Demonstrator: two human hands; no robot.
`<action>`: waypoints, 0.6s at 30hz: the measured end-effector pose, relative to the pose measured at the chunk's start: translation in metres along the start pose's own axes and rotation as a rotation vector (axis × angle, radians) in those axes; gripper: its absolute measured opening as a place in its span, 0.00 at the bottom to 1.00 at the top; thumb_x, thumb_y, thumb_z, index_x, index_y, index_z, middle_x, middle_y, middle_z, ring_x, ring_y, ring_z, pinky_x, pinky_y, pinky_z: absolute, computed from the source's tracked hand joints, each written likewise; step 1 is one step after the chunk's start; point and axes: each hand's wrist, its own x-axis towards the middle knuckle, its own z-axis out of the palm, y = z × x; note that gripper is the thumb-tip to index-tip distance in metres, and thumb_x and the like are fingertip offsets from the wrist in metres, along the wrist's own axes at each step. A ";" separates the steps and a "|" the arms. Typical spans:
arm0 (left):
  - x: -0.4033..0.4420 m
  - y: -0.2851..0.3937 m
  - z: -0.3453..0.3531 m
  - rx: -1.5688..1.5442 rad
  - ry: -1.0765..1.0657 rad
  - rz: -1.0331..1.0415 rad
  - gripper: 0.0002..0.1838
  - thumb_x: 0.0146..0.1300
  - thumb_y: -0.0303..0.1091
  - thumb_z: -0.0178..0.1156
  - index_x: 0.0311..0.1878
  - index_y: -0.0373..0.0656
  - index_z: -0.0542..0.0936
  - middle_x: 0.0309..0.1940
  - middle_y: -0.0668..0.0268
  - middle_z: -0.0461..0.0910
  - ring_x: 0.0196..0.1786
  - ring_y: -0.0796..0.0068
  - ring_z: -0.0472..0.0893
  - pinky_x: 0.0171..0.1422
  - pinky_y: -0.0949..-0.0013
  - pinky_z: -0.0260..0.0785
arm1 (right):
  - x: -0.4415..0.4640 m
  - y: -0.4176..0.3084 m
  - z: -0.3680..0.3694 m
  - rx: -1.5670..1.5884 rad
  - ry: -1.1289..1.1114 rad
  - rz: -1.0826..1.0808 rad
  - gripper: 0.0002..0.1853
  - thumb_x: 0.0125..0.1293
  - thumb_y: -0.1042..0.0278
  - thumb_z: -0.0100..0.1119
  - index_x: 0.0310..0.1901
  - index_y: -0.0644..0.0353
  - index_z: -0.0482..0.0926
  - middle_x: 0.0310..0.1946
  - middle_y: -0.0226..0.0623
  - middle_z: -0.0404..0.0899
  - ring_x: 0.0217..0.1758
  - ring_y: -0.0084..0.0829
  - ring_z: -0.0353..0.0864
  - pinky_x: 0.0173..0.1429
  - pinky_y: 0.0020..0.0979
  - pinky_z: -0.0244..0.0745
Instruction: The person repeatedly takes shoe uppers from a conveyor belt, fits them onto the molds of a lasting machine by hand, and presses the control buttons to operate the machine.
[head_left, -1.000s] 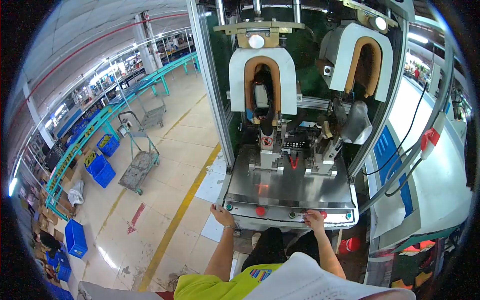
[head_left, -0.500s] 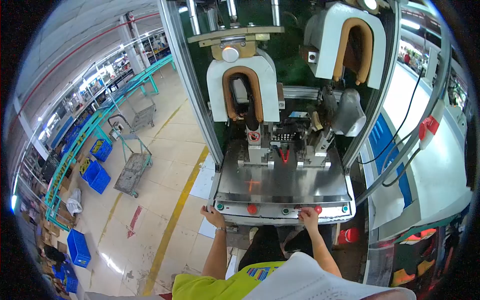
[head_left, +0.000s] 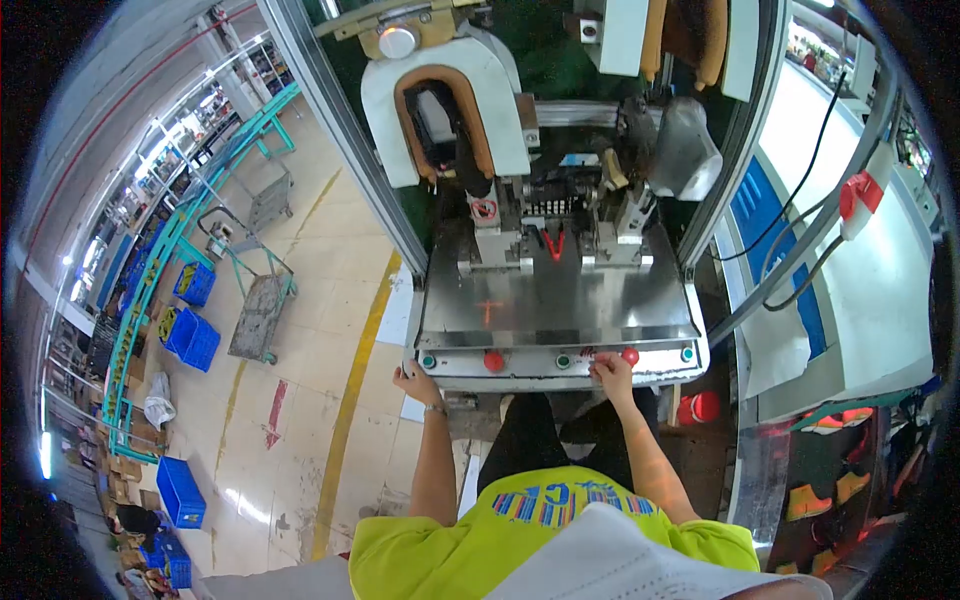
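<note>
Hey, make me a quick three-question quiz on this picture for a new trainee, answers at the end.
1. True or false: the left grip is at the right end of the front panel.
2. Which is nearer the right grip: A, the leftmost red button, or B, the right-hand red button?
3. How many green buttons show on the panel?
Key: 1. False, it is at the left end. 2. B. 3. Three.
</note>
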 end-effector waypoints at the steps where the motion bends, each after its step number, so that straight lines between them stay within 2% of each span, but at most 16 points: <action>1: 0.003 -0.007 0.000 0.018 -0.004 0.010 0.27 0.61 0.39 0.58 0.55 0.30 0.63 0.51 0.45 0.69 0.53 0.57 0.71 0.59 0.62 0.62 | -0.001 0.001 0.000 -0.010 0.010 0.012 0.06 0.61 0.83 0.49 0.39 0.66 0.73 0.30 0.36 0.77 0.32 0.25 0.79 0.34 0.22 0.76; 5: 0.002 0.002 -0.002 -0.011 -0.051 0.003 0.26 0.60 0.41 0.59 0.53 0.29 0.65 0.46 0.48 0.72 0.48 0.58 0.73 0.55 0.62 0.64 | -0.001 -0.005 0.001 -0.012 -0.009 0.038 0.06 0.62 0.83 0.49 0.41 0.67 0.73 0.30 0.35 0.78 0.33 0.24 0.79 0.37 0.22 0.77; 11: -0.003 0.006 -0.004 0.116 0.011 0.066 0.26 0.61 0.43 0.59 0.51 0.29 0.67 0.46 0.48 0.71 0.49 0.55 0.72 0.56 0.61 0.63 | -0.005 -0.005 0.000 0.005 -0.008 0.026 0.07 0.63 0.82 0.49 0.41 0.68 0.74 0.31 0.36 0.78 0.33 0.25 0.79 0.36 0.22 0.76; 14: 0.003 -0.001 -0.006 0.154 0.019 0.130 0.27 0.60 0.44 0.59 0.51 0.28 0.68 0.46 0.47 0.71 0.50 0.54 0.72 0.57 0.61 0.63 | -0.001 0.009 0.000 -0.222 0.025 -0.060 0.07 0.62 0.81 0.50 0.42 0.69 0.75 0.31 0.37 0.78 0.33 0.26 0.79 0.36 0.24 0.76; 15: 0.004 -0.005 -0.003 0.168 -0.017 0.163 0.27 0.60 0.45 0.60 0.50 0.28 0.68 0.46 0.46 0.71 0.51 0.54 0.72 0.58 0.61 0.63 | -0.004 0.006 -0.003 -0.299 0.038 -0.111 0.07 0.61 0.80 0.51 0.41 0.68 0.75 0.31 0.37 0.79 0.32 0.26 0.79 0.36 0.25 0.75; 16: 0.010 -0.012 -0.003 0.046 -0.100 0.143 0.28 0.59 0.45 0.61 0.50 0.28 0.69 0.46 0.46 0.72 0.50 0.56 0.72 0.57 0.61 0.64 | -0.005 0.000 0.000 -0.378 0.070 -0.149 0.07 0.60 0.80 0.52 0.40 0.68 0.76 0.30 0.38 0.79 0.32 0.27 0.79 0.36 0.26 0.75; 18: 0.018 -0.023 0.003 0.006 -0.088 0.186 0.27 0.58 0.42 0.63 0.50 0.27 0.69 0.45 0.48 0.74 0.46 0.60 0.76 0.49 0.62 0.70 | -0.013 -0.023 0.005 -0.438 0.143 -0.220 0.07 0.57 0.73 0.57 0.37 0.64 0.78 0.28 0.38 0.80 0.30 0.28 0.79 0.35 0.29 0.73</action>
